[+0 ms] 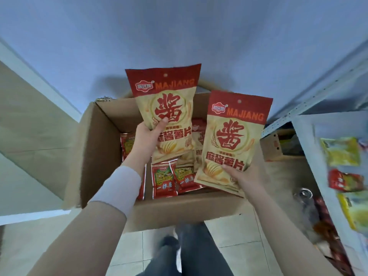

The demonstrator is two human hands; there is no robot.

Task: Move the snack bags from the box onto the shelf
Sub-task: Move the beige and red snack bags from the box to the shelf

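Box [95, 148]: open, centre.
Left hand [146, 136]: upper bag [167, 104] is gripped, 12 o'clock.
Right hand [244, 176]: lower bag [233, 140] is gripped, 3 o'clock.

**Printed text on the snack packaging.**
The left-hand bag [165, 108] and the right-hand bag [233, 140] carry the same print: "MAJIANG" in orange capitals on the red top band, beside a small brand logo too blurred to read; a large red "酱" inside a ring; and "麻酱薯片" in red below it. In the box [95, 140], small red packets [164, 180] read "一根葱" in white. Labels on the shelf goods [340, 154] are blurred beyond reading.
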